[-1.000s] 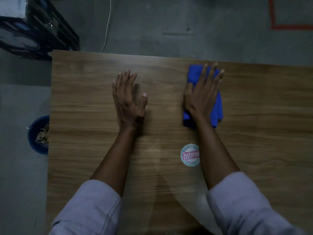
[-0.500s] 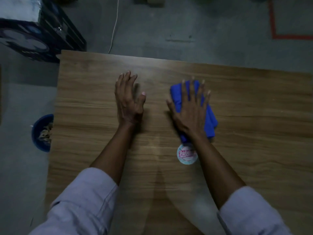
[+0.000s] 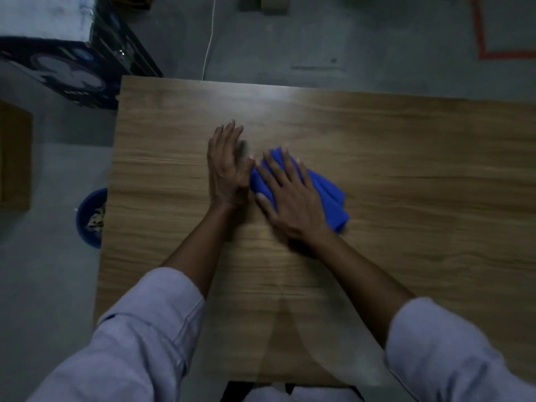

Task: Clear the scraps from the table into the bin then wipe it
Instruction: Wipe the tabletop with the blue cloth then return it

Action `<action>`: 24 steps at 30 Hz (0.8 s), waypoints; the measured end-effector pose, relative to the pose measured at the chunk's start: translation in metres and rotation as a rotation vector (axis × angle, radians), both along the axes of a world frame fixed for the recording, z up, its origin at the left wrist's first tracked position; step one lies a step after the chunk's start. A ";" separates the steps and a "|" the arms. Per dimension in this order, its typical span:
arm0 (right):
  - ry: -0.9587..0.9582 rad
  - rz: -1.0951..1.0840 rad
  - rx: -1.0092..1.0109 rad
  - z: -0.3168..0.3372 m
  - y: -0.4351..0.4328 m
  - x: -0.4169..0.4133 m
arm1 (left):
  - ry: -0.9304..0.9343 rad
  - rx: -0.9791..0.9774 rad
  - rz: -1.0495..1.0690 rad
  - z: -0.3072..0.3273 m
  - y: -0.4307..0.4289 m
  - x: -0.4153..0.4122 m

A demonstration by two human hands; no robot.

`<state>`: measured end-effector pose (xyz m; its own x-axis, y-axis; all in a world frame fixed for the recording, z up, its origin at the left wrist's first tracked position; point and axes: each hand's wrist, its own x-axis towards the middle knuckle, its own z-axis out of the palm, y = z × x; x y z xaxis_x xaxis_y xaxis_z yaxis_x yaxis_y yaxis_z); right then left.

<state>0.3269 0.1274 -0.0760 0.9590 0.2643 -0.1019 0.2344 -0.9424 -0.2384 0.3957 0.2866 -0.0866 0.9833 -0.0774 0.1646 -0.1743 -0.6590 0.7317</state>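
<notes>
My right hand (image 3: 293,198) lies flat, fingers spread, pressing a folded blue cloth (image 3: 330,198) onto the wooden table (image 3: 406,146) near its middle. The cloth sticks out to the right of the hand and past the fingertips. My left hand (image 3: 227,169) rests flat and open on the table just left of the cloth, its thumb touching the cloth's left edge. A blue bin (image 3: 88,219) holding pale scraps stands on the floor by the table's left edge, partly hidden by it. No scraps show on the tabletop.
A dark patterned box (image 3: 63,71) stands on the floor beyond the table's far left corner. A white cable (image 3: 209,36) runs along the grey floor behind the table. Red floor tape (image 3: 487,55) marks the far right. A brown board (image 3: 14,158) lies at the left.
My right hand has slid the blue cloth left and nearer to me, up against my left hand. The round sticker on the table is now covered. My left hand stayed in place.
</notes>
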 end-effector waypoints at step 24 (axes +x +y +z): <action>-0.113 -0.179 0.254 0.008 -0.035 -0.091 | 0.083 -0.146 0.104 0.003 0.013 -0.222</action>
